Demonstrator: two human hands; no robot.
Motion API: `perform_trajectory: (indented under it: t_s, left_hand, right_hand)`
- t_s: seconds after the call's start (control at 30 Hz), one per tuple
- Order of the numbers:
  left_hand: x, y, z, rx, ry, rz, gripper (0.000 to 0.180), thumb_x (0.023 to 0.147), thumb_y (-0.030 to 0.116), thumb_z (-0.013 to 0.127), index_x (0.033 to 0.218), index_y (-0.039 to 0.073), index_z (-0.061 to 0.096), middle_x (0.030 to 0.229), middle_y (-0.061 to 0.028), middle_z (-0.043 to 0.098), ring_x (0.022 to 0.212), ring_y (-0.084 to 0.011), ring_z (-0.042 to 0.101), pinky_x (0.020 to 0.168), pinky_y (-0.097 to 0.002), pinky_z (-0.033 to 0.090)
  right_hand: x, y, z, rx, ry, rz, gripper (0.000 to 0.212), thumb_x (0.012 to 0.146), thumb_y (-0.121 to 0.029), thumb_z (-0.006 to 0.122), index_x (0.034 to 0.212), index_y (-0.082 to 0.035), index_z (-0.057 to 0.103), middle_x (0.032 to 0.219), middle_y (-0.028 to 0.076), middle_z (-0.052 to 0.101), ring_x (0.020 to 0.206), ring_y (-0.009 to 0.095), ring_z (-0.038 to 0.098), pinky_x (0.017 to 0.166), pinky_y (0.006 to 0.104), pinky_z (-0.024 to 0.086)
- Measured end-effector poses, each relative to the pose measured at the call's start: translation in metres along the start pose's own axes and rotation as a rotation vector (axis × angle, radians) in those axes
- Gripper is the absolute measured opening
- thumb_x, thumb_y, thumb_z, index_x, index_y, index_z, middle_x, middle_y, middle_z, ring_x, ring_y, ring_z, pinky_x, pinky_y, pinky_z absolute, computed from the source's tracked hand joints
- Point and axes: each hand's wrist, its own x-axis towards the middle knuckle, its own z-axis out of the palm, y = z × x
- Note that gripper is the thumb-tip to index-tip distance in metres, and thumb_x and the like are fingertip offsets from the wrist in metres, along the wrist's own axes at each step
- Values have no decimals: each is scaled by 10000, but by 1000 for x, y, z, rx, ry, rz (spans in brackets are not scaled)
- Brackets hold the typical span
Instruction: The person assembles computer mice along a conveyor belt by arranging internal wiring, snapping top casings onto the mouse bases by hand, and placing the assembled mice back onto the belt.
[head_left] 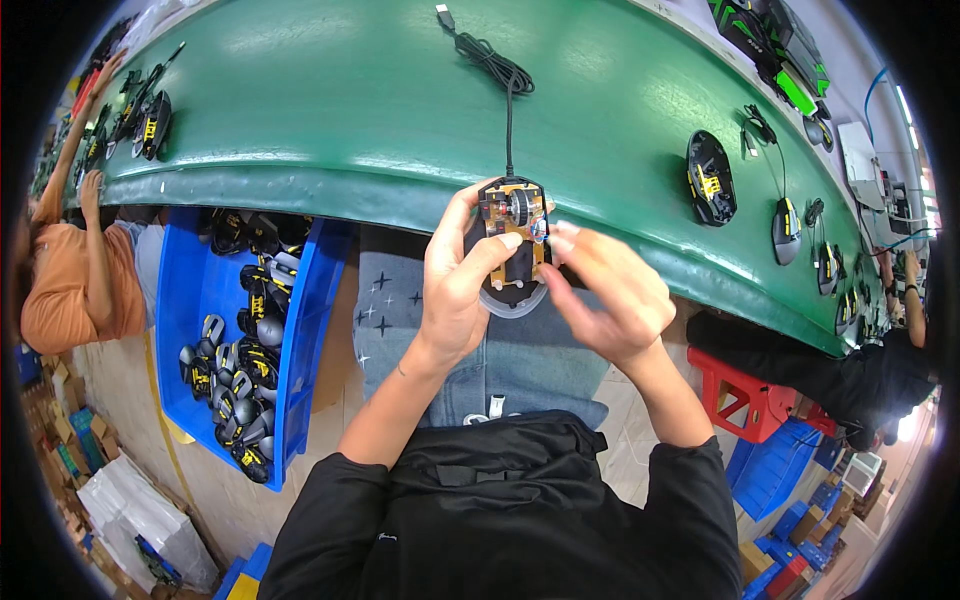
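An opened computer mouse [518, 262] is in my left hand [455, 285], over my lap at the table's near edge. Its brown circuit board and scroll wheel are bare, with a pale rounded rim showing at the near end. My left thumb presses on the board while the fingers wrap round the left side and underneath. Close by the mouse's right edge is my right hand [615, 300], slightly blurred, thumb and fingers apart with nothing visible between them. From the mouse's far end a black cable [490, 62] runs to a bundled coil on the table.
A green-covered table [620, 110] spans the front. On its right lie an open mouse shell [711, 178] and several corded mice [786, 230]. A blue bin [300, 350] of mouse parts stands at my left. A red stool [740, 395] is at right. Other people [85, 280] sit at both sides.
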Motion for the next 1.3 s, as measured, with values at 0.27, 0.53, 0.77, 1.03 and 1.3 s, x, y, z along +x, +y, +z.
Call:
perform_trajectory:
  t_s: [0.27,0.53,0.77,1.03,1.3]
  left_hand:
    - [1,-4,-2,29,-2,-5,428,861,15,479,1278,-54,419,1189,-241,591,1060,-276,633,895,-396,554]
    - [-1,-7,-6,82,18,13,409,866,23,563,1262,-25,471,1153,-101,585,1057,-154,577,944,-307,464]
    - [2,-3,-3,59,60,13,390,870,19,507,1252,-37,452,1154,-186,613,1052,-231,632,934,-347,505]
    - [8,-2,2,16,86,58,317,899,6,560,1201,-43,479,1135,-203,620,1015,-271,655,891,-378,532]
    - [11,-8,1,-53,49,31,288,919,-3,543,1196,-53,481,1127,-213,622,1003,-298,667,868,-395,556]
  right_hand:
    - [2,3,22,48,197,52,318,678,51,803,954,10,649,903,123,710,805,219,709,669,302,581]
    - [25,-11,8,72,-17,350,297,696,65,732,919,-31,561,802,59,633,733,211,645,616,309,534]
    - [20,1,11,-7,-153,25,285,663,22,703,911,-32,574,860,65,630,797,245,637,691,345,524]
    - [6,-14,11,-279,-269,-107,286,681,-53,641,960,-12,592,1064,123,661,934,236,616,765,345,512]
    - [1,-11,5,-180,-253,-11,271,664,17,660,932,16,615,1066,133,671,918,256,624,737,347,518]
